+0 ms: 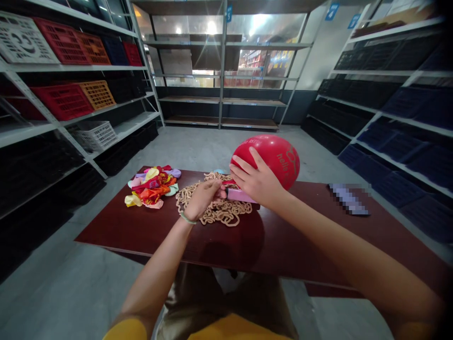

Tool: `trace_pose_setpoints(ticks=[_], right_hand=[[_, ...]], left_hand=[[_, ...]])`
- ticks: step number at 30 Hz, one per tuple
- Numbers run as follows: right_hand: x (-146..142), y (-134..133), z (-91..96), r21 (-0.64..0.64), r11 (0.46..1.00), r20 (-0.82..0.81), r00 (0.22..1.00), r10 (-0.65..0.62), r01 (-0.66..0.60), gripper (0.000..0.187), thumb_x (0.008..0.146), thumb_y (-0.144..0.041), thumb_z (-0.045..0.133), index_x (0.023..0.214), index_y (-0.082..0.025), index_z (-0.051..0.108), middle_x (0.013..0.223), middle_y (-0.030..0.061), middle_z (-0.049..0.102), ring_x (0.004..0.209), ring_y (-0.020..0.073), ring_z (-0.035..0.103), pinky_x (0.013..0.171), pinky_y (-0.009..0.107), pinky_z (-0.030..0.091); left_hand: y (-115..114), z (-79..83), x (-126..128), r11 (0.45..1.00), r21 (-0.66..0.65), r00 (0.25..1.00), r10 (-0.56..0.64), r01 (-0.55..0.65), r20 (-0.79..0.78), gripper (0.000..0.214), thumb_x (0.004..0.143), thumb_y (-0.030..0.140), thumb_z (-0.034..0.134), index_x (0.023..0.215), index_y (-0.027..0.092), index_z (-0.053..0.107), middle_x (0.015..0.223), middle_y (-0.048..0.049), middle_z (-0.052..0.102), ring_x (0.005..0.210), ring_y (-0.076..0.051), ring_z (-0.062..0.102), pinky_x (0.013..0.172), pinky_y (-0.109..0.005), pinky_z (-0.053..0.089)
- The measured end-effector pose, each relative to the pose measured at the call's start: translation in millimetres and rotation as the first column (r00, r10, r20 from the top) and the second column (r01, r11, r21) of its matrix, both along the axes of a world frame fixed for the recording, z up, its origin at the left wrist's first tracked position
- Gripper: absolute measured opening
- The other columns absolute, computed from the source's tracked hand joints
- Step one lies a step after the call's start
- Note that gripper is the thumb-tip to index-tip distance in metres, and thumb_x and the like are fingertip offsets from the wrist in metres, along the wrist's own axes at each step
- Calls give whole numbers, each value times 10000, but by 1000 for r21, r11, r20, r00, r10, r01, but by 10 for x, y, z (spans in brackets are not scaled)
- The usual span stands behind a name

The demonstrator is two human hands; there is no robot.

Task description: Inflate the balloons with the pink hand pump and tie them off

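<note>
An inflated red balloon (279, 158) with white lettering rests above the dark red table (141, 226). My right hand (256, 182) lies against its near side, fingers spread over it. My left hand (201, 198) is closed in a pinch at the balloon's neck (226, 184), next to a pink object (240, 194) that lies under my right hand. Both hands hover over a heap of tan rubber bands (219, 210).
A pile of uninflated coloured balloons (152, 186) lies at the table's far left. A blurred flat object (348, 199) sits at the right. Metal shelves with red, orange and white crates (63, 99) line the left; dark bins fill shelves (389, 89) on the right.
</note>
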State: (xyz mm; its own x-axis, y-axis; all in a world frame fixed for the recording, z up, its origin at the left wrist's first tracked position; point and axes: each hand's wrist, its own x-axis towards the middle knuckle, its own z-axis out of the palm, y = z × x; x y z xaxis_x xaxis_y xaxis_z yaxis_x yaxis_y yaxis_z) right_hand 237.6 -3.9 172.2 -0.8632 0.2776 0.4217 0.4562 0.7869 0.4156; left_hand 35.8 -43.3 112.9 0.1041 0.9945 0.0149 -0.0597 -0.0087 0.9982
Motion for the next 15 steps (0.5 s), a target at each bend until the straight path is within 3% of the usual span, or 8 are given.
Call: trace_pose_setpoints(ticks=[3, 6, 8, 10, 12, 15], right_hand=[[-77, -1, 15, -31, 999, -14, 999, 30, -31, 458, 950, -80, 454, 1369, -249, 530, 1419, 8, 560, 1435, 280, 328, 1176, 690, 200], [-187, -26, 3, -45, 997, -29, 998, 60, -61, 532, 953, -108, 460, 1461, -262, 414, 1489, 13, 486, 1455, 284, 292, 1175, 672, 227], [-253, -48, -51, -38, 998, -50, 997, 57, -59, 591, 960, -126, 456, 1511, -283, 313, 1537, 1, 421, 1467, 270, 268, 1188, 630, 233], [-303, -60, -177, -37, 998, -66, 996, 57, -59, 632, 960, -137, 464, 1534, -296, 253, 1560, -8, 383, 1462, 250, 276, 1200, 560, 235], [-348, -50, -387, -67, 995, -57, 996, 65, -69, 602, 964, -156, 468, 1518, -315, 296, 1532, -14, 428, 1414, 231, 343, 1179, 486, 267], [-444, 13, -797, -236, 972, -25, 1000, -3, -3, 366, 989, -209, 429, 1313, -307, 567, 1288, 22, 638, 1193, 226, 506, 1027, 424, 366]], left_hand=[[-22, 55, -112, 1000, -18, 999, 26, -25, 19, 291, 790, 432, 696, 867, 152, 695, 742, -39, 707, 650, -135, 633, 637, -255, 514], [-49, 89, -223, 996, 40, 996, 82, -80, -31, 273, 763, 406, 726, 843, 145, 730, 784, -58, 735, 689, -152, 656, 664, -270, 534], [-58, 99, -317, 978, 131, 984, 168, -160, -58, 258, 784, 402, 705, 834, 150, 734, 800, -60, 742, 705, -157, 660, 685, -277, 535], [-64, 112, -461, 922, 250, 943, 324, -296, -76, 242, 805, 390, 687, 848, 158, 737, 808, -55, 743, 733, -159, 665, 719, -282, 533], [-80, 136, -657, 838, 348, 874, 477, -420, -96, 229, 817, 378, 678, 861, 162, 738, 814, -55, 742, 768, -166, 675, 750, -286, 533], [-144, 187, -969, 757, 415, 786, 602, -505, -140, 220, 826, 371, 663, 861, 167, 738, 814, -53, 738, 785, -176, 686, 739, -281, 536]])
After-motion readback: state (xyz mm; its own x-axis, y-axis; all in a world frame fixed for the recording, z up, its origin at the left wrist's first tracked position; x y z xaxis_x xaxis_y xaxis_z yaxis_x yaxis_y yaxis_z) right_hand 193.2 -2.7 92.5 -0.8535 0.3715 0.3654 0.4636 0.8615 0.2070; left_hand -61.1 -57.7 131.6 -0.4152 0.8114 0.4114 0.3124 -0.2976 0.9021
